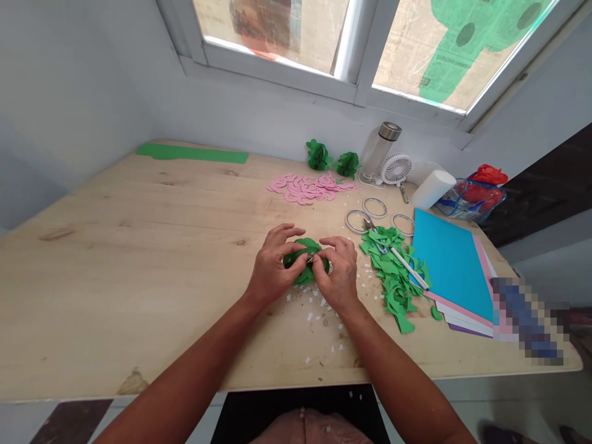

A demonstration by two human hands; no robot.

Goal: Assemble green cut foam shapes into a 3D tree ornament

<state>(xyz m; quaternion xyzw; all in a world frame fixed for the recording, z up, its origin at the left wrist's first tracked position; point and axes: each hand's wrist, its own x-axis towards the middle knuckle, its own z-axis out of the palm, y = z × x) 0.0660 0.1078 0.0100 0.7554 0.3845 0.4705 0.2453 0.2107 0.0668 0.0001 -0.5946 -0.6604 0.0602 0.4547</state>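
Near the middle of the table, a green paper piece [305,276] with rounded, layered edges is between my two hands. My left hand [274,264] pinches it from the left, thumb and forefinger together near its centre. From the right, my right hand [340,271] closes thumb and forefinger on the same piece, the fingertips of both hands almost touching. Something small and shiny shows between the fingertips, too small to make out. Small white paper bits [311,317] lie scattered below and beside the hands.
Pink paper cutouts [303,188] and two green paper shapes [318,155] lie beyond my hands. To the right are green scraps [395,290], scissors [375,237], tape rolls [374,208], a white pen [409,268], blue paper [451,265], a bottle [380,151] and a small fan [396,169].
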